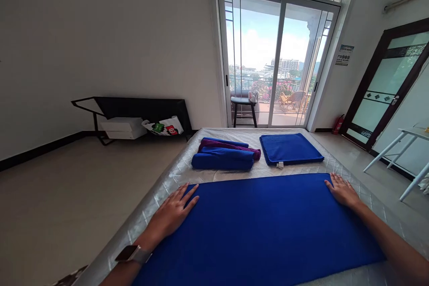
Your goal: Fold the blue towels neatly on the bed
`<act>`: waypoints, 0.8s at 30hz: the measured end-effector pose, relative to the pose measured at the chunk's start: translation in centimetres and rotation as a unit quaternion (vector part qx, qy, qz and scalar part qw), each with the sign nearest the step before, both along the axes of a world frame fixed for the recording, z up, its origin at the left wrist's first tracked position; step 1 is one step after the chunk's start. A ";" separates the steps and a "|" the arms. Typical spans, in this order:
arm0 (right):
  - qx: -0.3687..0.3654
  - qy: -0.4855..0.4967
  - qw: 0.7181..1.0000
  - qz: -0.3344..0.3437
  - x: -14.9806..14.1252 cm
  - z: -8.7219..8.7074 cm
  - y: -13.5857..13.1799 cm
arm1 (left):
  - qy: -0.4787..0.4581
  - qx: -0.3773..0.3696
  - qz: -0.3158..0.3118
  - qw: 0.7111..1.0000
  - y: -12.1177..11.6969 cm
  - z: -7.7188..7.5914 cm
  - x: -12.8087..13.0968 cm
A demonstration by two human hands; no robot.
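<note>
Cloth (261,228) is lying flat under my open, ungripping left hand (172,210) and right hand (342,190), on the mattress (167,187); beyond them, rolls (223,159) are resting. Uneven palm pressure could be wrinkling it.

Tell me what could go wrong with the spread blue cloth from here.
If the left hand or right hand, each at a far corner of the spread blue cloth, slides unevenly, the fabric may wrinkle. The rolled cloths lie just beyond, so a forward push could bump them. The watch might catch the fabric beside it.
</note>
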State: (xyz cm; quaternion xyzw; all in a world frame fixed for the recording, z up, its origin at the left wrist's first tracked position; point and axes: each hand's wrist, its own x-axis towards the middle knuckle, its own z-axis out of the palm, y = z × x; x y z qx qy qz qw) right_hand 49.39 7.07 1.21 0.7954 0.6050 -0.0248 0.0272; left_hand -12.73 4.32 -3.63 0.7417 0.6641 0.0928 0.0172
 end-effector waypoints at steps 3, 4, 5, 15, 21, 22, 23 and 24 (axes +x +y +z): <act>0.043 -0.035 0.998 -0.032 -3.2 1.0 -0.1 | 0.007 0.006 -0.007 1.000 -0.1 0.3 0.2; 0.058 -0.040 0.997 -0.025 -5.0 1.3 -0.1 | 0.007 0.009 -0.008 1.000 -0.1 0.3 0.2; 0.067 -0.038 0.997 -0.003 -7.0 1.5 -0.2 | 0.007 0.012 -0.009 1.000 0.0 0.3 0.2; 0.005 0.139 0.921 0.364 -28.1 0.2 -2.6 | -0.010 0.034 -0.008 0.999 0.4 -0.7 0.3; -0.001 0.087 0.962 0.260 -19.5 0.1 -0.6 | -0.013 0.034 -0.018 0.999 0.2 -0.4 0.3; 0.002 0.072 0.969 0.236 -16.6 0.0 -0.1 | -0.011 0.028 -0.010 0.999 0.2 -0.2 0.3; 0.004 0.054 0.976 0.210 -13.7 -0.1 0.3 | -0.009 0.023 -0.002 1.000 0.1 -0.1 0.4; 0.006 0.037 0.983 0.182 -10.7 -0.2 0.7 | -0.007 0.020 0.006 1.000 0.1 -0.1 0.5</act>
